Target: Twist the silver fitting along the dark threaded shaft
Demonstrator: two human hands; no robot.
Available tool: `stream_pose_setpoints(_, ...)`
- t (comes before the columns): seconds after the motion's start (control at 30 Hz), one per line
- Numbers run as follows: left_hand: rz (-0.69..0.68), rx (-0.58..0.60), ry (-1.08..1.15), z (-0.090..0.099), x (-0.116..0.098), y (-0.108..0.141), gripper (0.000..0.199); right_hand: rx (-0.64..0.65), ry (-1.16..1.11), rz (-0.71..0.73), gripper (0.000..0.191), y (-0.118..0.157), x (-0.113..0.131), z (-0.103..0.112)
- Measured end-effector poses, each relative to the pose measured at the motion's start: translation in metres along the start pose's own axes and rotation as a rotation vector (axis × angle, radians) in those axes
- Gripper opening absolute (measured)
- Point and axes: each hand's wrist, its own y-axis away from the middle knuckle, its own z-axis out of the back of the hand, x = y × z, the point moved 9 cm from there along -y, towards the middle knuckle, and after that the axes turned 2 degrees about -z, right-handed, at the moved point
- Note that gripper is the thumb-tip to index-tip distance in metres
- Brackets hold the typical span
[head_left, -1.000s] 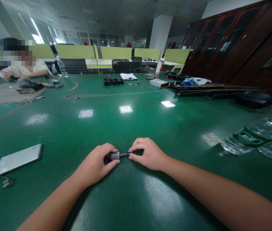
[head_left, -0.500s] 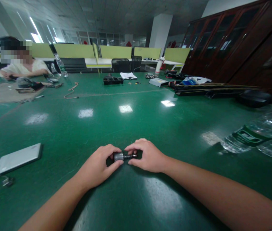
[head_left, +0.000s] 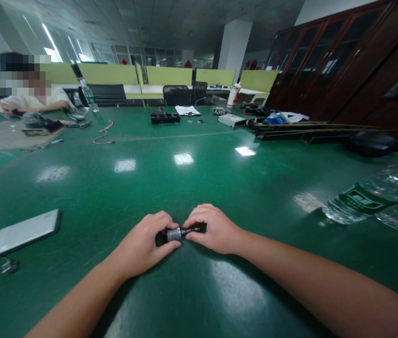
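A small silver cylinder with a dark, ridged shaft (head_left: pixel 174 234), which looks like a little motor, lies low over the green table (head_left: pixel 142 188) in front of me. My left hand (head_left: pixel 149 239) has its thumb and fingers around the silver body. From the other side, my right hand (head_left: pixel 214 230) pinches the ridged shaft close to the body, its thumb below and fingers above. The shaft's dark end points into the right palm and is partly in shadow.
A white flat device (head_left: pixel 26 234) with a cable lies at the left. Clear water bottles (head_left: pixel 364 202) lie at the right. Farther off are a black tray (head_left: pixel 165 117), a grey metal box (head_left: pixel 232 120) and dark long rails (head_left: pixel 318 130). Another person (head_left: pixel 36 96) sits at far left.
My right fingertips have closed in on the shaft, near the silver body. The left hand has barely moved and keeps its hold.
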Motion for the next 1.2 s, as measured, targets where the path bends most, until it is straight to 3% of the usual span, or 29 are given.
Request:
stream_pose_setpoints(0.37,0.0,-0.001,-0.008,0.0017,-0.0045,-0.0029,0.013,0.003,0.0,0.071,0.009,0.0002,0.0062,-0.0022)
stream_pose_setpoints(1.2,0.011,0.022,-0.014,0.0013,-0.0013,0.0019,0.014,0.001,-0.023,0.063,0.008,0.0001,0.0078,0.0016)
